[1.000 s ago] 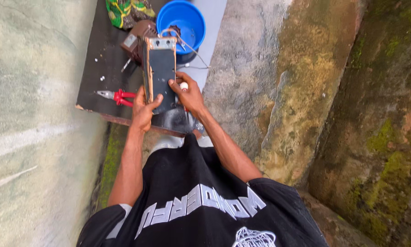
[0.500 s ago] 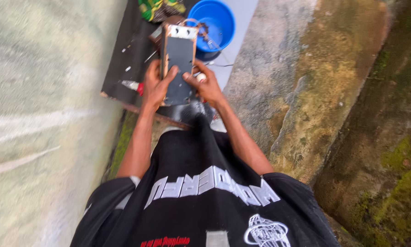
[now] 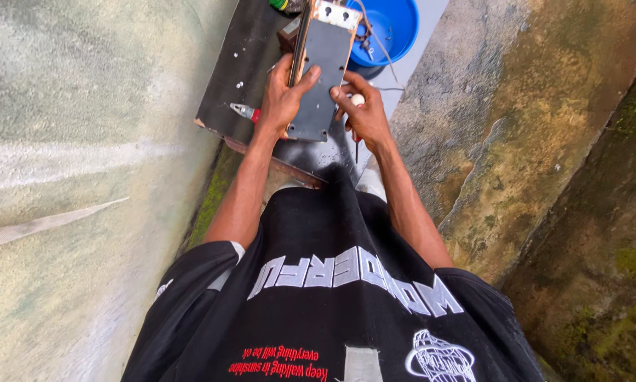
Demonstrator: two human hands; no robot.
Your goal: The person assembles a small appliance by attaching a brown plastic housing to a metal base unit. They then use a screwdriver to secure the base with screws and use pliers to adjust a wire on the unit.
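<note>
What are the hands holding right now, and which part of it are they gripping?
Both hands, left and right, hold a flat dark metal plate by its lower end, one on each side edge.

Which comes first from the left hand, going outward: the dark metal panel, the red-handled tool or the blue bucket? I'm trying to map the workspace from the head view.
1. Dark metal panel: held in the left hand itself, thumb across its face.
2. Red-handled tool: lying on the black board, just to the hand's left.
3. Blue bucket: farthest, beyond the panel at the top, off to the right.
</note>
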